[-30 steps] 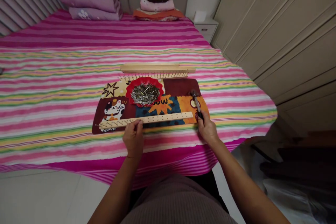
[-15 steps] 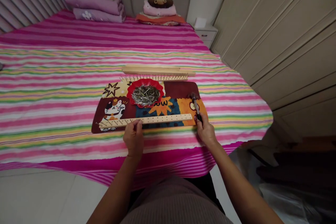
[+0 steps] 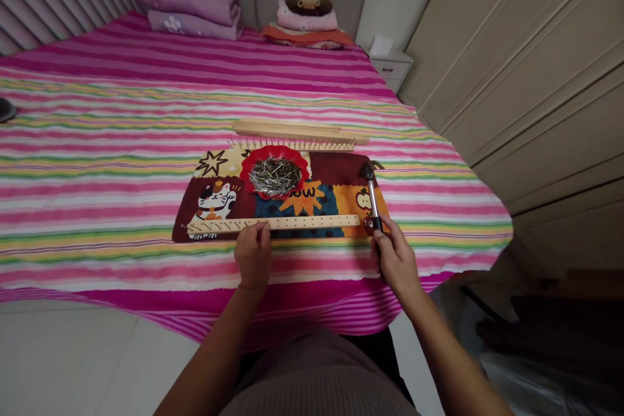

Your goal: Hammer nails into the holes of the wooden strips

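Observation:
A pale wooden strip (image 3: 312, 221) with rows of small holes lies along the near part of a patterned mat (image 3: 336, 166). Slanted nails stand in its left part. My left hand (image 3: 253, 257) is at the strip's near edge, thumb and fingers pinched together; whatever they pinch is hidden. My right hand (image 3: 397, 257) is closed around the black grip of a hammer (image 3: 373, 198), just right of the strip's end. The hammer's dark head points away from me over the mat. Behind the strip, a red scalloped bowl (image 3: 247, 185) holds a heap of loose nails (image 3: 275, 175).
Beyond the bowl lies another wooden strip (image 3: 316, 146) set with upright nails, with plain wooden strips (image 3: 287, 129) behind it. All rest on a bed with a striped cover (image 3: 121, 175). Folded bedding (image 3: 190, 10) is stacked at the back; wardrobe doors (image 3: 511, 78) stand at right.
My right hand has shifted right and slightly toward me with the hammer, showing more of its grip. My left hand stays at the same part of the strip. The view has shifted slightly.

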